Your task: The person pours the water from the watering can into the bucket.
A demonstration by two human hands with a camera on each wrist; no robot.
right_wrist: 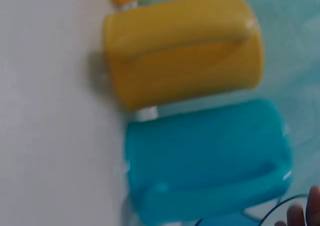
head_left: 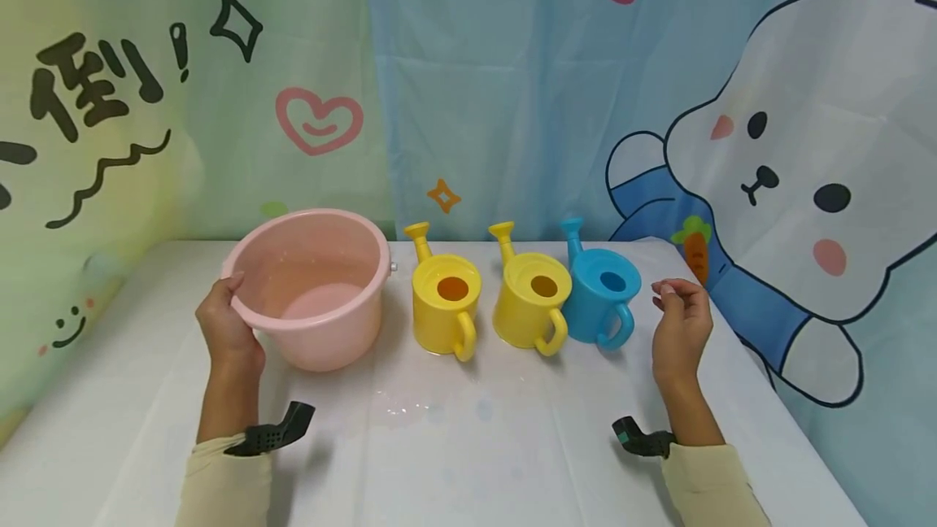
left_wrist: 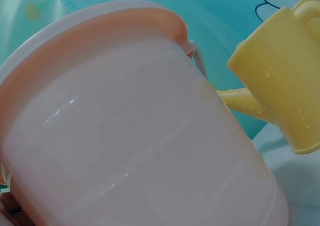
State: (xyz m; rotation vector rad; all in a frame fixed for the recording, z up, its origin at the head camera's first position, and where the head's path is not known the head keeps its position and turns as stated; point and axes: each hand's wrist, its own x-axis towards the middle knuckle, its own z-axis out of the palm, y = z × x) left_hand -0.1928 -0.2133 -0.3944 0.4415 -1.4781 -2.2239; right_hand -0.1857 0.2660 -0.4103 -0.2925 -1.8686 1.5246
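Observation:
A pink bucket point(head_left: 325, 346) is at the left, its side filling much of the left wrist view. My left hand point(head_left: 233, 340) grips its left rim. To its right stand three watering cans in a row: a yellow one point(head_left: 433, 317), a second yellow one point(head_left: 516, 317) and a blue one point(head_left: 588, 311). All three have spouts toward the back and handles toward me. Just right of the blue can, my right hand point(head_left: 682, 333) hovers with loosely bent fingers, holding nothing. It appears apart from the can. The right wrist view is blurred.
A white cloth point(head_left: 468, 462) covers the table, with water droplets point(head_left: 403, 410) in front of the cans. Behind the table hangs a printed curtain point(head_left: 468, 104) with a cartoon rabbit at the right. Each wrist wears a black camera mount.

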